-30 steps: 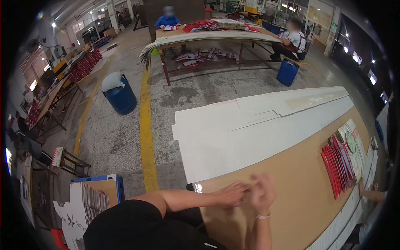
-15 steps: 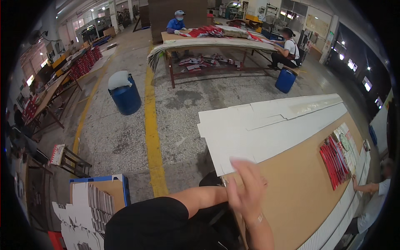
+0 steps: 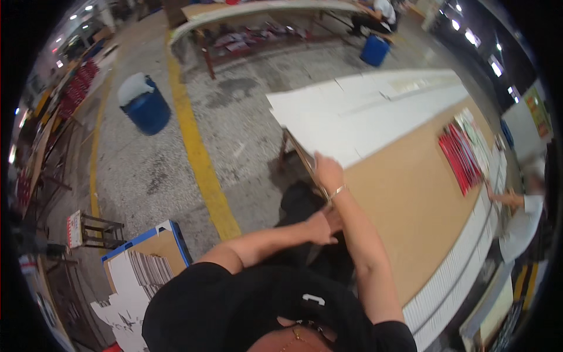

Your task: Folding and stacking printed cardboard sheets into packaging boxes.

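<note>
My right hand [image 3: 329,171] is closed at the left edge of the tan work table [image 3: 404,193], beside the near corner of the white cardboard sheets [image 3: 352,117]. Whatever its fingers grip, if anything, is too small to make out. A bracelet [image 3: 338,192] circles that wrist. Lower down, my left hand [image 3: 321,226] reaches to the same table edge, close against my right forearm. Its fingers are partly hidden and blurred, so their hold does not show. The white sheets lie flat along the table's far side.
Red printed pieces [image 3: 460,158] lie at the table's right, near another person's arm [image 3: 507,199]. Stacked white card edges [image 3: 451,287] line the near right side. A pallet with cut cardboard [image 3: 138,273] stands at lower left. A blue barrel [image 3: 146,111] stands beyond the yellow floor line [image 3: 196,158].
My view has tilted downward, and more of my torso shows. The right hand, raised with its fingers apart before, is now closed at the table edge. My left hand has come into sight beside it.
</note>
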`<state>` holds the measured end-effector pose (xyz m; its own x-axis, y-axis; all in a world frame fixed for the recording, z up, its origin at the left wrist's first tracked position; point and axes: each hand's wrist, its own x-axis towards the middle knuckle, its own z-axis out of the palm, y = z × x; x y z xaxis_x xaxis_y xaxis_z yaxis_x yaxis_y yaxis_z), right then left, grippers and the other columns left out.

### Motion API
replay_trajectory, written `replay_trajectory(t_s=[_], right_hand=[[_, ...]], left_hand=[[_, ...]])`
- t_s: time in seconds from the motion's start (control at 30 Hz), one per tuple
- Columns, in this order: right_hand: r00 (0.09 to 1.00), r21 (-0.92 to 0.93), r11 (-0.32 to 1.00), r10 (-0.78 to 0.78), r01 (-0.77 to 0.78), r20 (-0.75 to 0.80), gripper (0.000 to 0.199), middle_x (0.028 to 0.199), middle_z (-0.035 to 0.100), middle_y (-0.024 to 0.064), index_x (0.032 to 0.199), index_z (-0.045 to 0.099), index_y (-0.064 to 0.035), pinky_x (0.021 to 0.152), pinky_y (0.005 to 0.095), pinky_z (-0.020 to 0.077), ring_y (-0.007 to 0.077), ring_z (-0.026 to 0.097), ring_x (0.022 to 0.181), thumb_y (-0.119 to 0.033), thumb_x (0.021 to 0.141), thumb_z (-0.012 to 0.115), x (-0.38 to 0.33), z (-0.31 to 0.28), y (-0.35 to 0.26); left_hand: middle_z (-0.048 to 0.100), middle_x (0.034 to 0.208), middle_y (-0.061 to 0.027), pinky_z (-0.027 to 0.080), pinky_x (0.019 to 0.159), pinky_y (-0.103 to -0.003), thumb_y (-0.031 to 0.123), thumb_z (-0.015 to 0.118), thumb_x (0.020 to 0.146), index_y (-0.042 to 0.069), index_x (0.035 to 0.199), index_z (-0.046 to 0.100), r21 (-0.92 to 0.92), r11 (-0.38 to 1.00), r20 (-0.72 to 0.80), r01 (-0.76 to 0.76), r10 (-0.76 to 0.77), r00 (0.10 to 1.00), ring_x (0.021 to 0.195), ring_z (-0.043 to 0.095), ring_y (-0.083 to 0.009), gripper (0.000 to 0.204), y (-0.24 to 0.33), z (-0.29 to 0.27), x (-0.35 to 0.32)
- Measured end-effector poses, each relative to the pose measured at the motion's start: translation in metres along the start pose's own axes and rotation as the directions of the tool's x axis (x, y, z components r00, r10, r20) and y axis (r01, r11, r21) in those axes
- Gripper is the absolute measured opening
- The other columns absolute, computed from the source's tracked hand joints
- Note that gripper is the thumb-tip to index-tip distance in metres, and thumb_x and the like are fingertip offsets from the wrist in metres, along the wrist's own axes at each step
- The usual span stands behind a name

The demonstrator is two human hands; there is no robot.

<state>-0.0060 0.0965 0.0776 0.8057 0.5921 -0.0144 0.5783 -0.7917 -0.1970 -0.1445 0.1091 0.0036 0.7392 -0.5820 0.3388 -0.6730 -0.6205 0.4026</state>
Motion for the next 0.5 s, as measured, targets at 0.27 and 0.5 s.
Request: replay_trajectory(t_s=[0.27, 0.5], right_hand=[[0.878, 0.205, 0.954, -0.101, 0.219, -0.468, 0.042, 0.119, 0.068, 0.0085, 0.121, 0.065, -0.0146, 0.096, 0.0458, 0.0449, 0.0307, 0.063, 0.112, 0.005, 0.085, 0.055, -0.187, -0.098, 0.114], [0.980, 0.073, 0.991, 0.124, -0.113, -0.156, 0.064, 0.151, 0.044, 0.0128, 0.140, 0.052, -0.0219, 0.116, 0.0545, 0.0205, 0.0335, 0.035, 0.144, -0.004, 0.080, 0.067, -0.335, -0.086, 0.142]], left_hand=[[0.061, 0.128, -0.0181, 0.056, 0.088, -0.034, 0.018, 0.052, 0.101, 0.004, 0.137, 0.047, -0.924, -0.209, 0.382, 0.320, -0.533, 0.755, 0.100, 0.068, -0.0250, 0.038, -0.030, -0.073, -0.012], [0.063, 0.125, -0.0111, 0.056, 0.089, -0.037, 0.021, 0.063, 0.095, -0.001, 0.132, 0.053, -0.938, -0.252, 0.335, 0.239, -0.470, 0.817, 0.107, 0.065, -0.0215, 0.045, 0.000, -0.014, 0.040]])
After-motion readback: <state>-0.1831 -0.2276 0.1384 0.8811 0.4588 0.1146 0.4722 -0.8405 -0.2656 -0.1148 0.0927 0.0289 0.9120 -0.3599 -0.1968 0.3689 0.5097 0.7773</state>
